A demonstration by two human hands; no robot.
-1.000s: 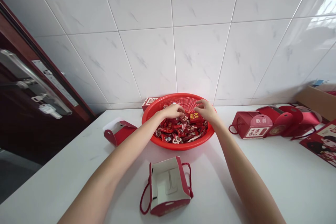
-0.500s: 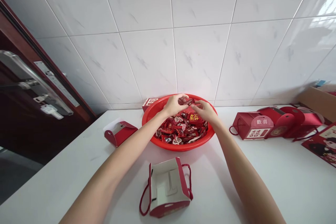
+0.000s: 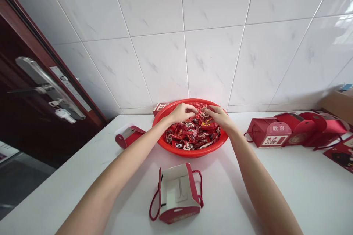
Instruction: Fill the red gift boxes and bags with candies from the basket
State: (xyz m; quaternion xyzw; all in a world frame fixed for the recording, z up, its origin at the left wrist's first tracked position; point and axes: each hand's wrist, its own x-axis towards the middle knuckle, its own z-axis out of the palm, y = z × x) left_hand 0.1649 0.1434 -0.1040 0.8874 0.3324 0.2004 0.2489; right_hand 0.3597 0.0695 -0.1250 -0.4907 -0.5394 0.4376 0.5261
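Observation:
A red plastic basket [image 3: 190, 153] holds a pile of wrapped candies [image 3: 190, 134] in red and dark wrappers. Over its left side reaches my left hand [image 3: 183, 113], fingers curved and apart from the thumb, with nothing visible between them. My right hand [image 3: 217, 116] is above the right side, thumb and fingers pinched on a wrapped candy [image 3: 204, 114] with white lettering; the fingers partly cover it. Nearer to me stands an open-topped red gift box [image 3: 179, 214], pale inside, with a cord loop on either side.
Another open red box [image 3: 128, 136] lies left of the basket, and a small box [image 3: 160, 107] sits behind it. Several red boxes [image 3: 271, 132] line the right side, near a cardboard carton [image 3: 338, 104]. A tiled wall [image 3: 212, 62] closes off the back; a door [image 3: 24, 110] stands at left.
My hands have moved apart from their near-touching position, and the left no longer meets the candy. The right has lowered slightly with it. The whole view has shifted a little.

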